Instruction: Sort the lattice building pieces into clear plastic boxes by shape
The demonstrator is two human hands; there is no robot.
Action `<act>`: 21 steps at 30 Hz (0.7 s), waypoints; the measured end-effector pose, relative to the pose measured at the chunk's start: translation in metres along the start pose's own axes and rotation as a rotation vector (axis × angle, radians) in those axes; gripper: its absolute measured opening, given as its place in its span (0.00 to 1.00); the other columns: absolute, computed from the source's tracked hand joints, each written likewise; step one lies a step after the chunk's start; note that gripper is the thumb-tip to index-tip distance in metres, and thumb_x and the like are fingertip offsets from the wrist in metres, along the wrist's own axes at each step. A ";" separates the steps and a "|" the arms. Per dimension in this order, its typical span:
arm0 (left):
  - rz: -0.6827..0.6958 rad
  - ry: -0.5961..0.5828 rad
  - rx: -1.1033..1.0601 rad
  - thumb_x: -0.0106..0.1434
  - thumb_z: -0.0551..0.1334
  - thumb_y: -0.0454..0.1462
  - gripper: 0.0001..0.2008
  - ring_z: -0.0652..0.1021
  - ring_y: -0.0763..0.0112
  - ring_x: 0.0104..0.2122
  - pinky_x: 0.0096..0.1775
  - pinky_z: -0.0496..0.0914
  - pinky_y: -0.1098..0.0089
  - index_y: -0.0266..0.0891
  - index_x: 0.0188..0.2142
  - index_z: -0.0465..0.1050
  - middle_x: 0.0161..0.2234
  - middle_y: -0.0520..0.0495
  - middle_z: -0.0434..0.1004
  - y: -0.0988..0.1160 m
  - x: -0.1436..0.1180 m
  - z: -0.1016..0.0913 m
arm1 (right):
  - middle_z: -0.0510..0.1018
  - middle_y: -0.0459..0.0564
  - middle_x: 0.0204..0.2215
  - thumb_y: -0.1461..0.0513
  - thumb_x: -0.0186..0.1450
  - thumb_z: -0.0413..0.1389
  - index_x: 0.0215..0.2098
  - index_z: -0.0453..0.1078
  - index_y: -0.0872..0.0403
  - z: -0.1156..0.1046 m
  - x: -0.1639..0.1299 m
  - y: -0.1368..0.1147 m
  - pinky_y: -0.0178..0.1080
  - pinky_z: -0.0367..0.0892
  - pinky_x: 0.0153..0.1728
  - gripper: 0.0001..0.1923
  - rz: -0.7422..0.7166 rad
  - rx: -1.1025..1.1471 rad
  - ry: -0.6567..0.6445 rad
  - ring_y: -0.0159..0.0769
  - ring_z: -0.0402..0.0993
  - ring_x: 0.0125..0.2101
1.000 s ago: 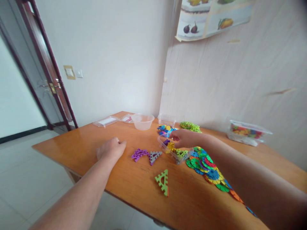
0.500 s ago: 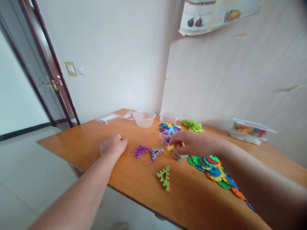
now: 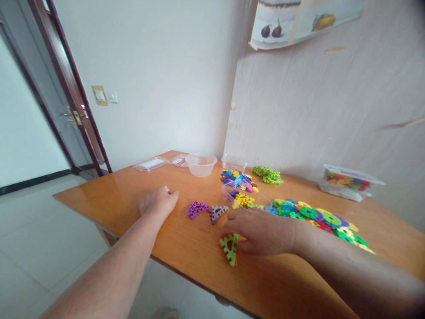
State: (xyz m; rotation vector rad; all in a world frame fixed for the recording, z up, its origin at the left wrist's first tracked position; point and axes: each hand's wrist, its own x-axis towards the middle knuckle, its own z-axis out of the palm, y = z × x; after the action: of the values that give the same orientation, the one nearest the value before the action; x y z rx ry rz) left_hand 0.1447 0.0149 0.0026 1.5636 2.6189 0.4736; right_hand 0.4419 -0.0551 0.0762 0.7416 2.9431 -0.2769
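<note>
My right hand (image 3: 257, 232) is over a green toothed triangular piece (image 3: 229, 250), its fingers curled at the upper edge and its thumb along the right side. A thin orange edge shows beneath that piece, which lies on the table. A closed fist, my left hand (image 3: 159, 201) rests on the table at the left; whatever is in it, if anything, is hidden. Between the hands lie a purple toothed piece (image 3: 196, 210) and a grey triangular piece (image 3: 217, 213). Behind the right hand, a clear plastic box (image 3: 264, 195) holds yellow, purple and green toothed pieces (image 3: 245, 200).
Notched colourful discs (image 3: 308, 212) spread across the table's right side. Farther back are a pile of small mixed pieces (image 3: 237, 178), a light green heap (image 3: 268, 173), a translucent bowl (image 3: 202, 166), clear lids (image 3: 151, 164) and a filled box (image 3: 348, 179). The table's front edge (image 3: 186, 275) runs nearby.
My right hand has moved from the clear box toward me, down to the green triangular piece. The box's contents and more of the discs now show. My left hand has stayed in place.
</note>
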 end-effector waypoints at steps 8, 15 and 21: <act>0.008 0.003 0.003 0.60 0.51 0.51 0.20 0.78 0.47 0.43 0.40 0.68 0.54 0.48 0.39 0.76 0.42 0.39 0.81 0.000 -0.001 -0.001 | 0.77 0.49 0.42 0.64 0.60 0.55 0.44 0.73 0.50 0.000 -0.003 0.003 0.36 0.64 0.42 0.14 0.012 0.042 0.032 0.36 0.73 0.41; 0.008 0.006 0.003 0.60 0.51 0.52 0.20 0.78 0.47 0.43 0.41 0.68 0.54 0.48 0.39 0.76 0.41 0.40 0.81 0.000 -0.001 -0.001 | 0.77 0.47 0.37 0.65 0.61 0.54 0.40 0.73 0.51 -0.022 -0.016 0.017 0.35 0.62 0.36 0.10 0.142 0.031 0.210 0.34 0.71 0.36; 0.006 0.006 0.004 0.60 0.50 0.52 0.20 0.78 0.47 0.43 0.40 0.68 0.53 0.48 0.39 0.76 0.42 0.40 0.80 -0.001 0.000 0.000 | 0.78 0.48 0.37 0.64 0.60 0.56 0.42 0.74 0.52 -0.033 -0.030 0.050 0.35 0.61 0.36 0.12 0.299 -0.017 0.287 0.35 0.70 0.36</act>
State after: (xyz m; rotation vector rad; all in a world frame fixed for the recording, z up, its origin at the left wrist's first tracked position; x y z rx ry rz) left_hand 0.1441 0.0143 0.0020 1.5739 2.6221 0.4742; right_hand 0.4911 -0.0191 0.1048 1.2996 3.0238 -0.1294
